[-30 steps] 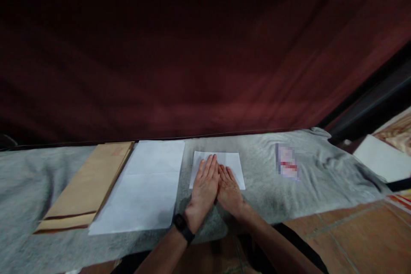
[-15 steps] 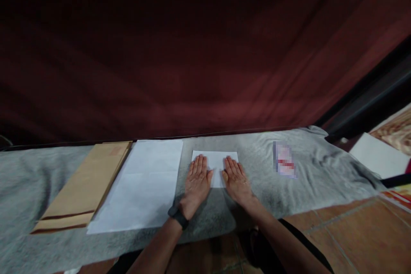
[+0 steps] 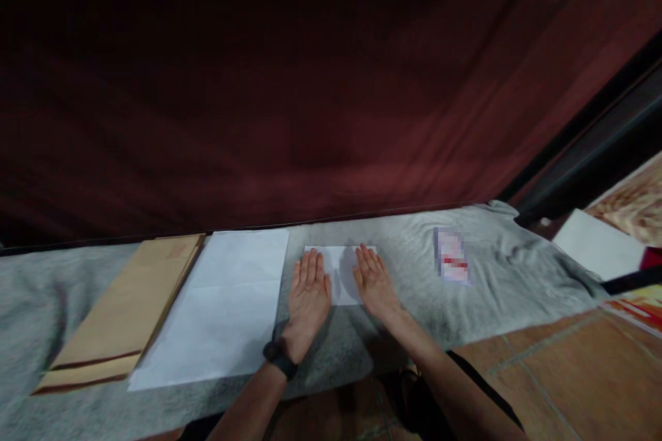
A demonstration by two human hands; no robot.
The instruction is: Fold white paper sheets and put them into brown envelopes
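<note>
A small white sheet of paper [image 3: 341,282], perhaps folded, lies on a grey cloth in front of me. Over its left edge is my left hand [image 3: 310,289], palm down with straight fingers, a dark band on the wrist. My right hand [image 3: 375,282] is stretched out flat over the right edge. Shadows fall on the paper between them; both hands seem slightly raised, though I cannot tell whether any part still touches. Neither hand grips anything. Left of my left hand lie larger white sheets [image 3: 222,303] with a faint crease across the middle.
Brown paper envelopes [image 3: 118,310] lie at the far left, beside the white sheets. A blurred-out flat item [image 3: 454,257] with a red band lies to the right on the grey cloth [image 3: 496,289]. A dark red surface [image 3: 331,117] rises behind; tiled floor [image 3: 584,372] shows below right.
Both hands, earlier pressed flat on the small paper, look slightly lifted and a little farther apart, with shadows now under them. The view has shifted slightly.
</note>
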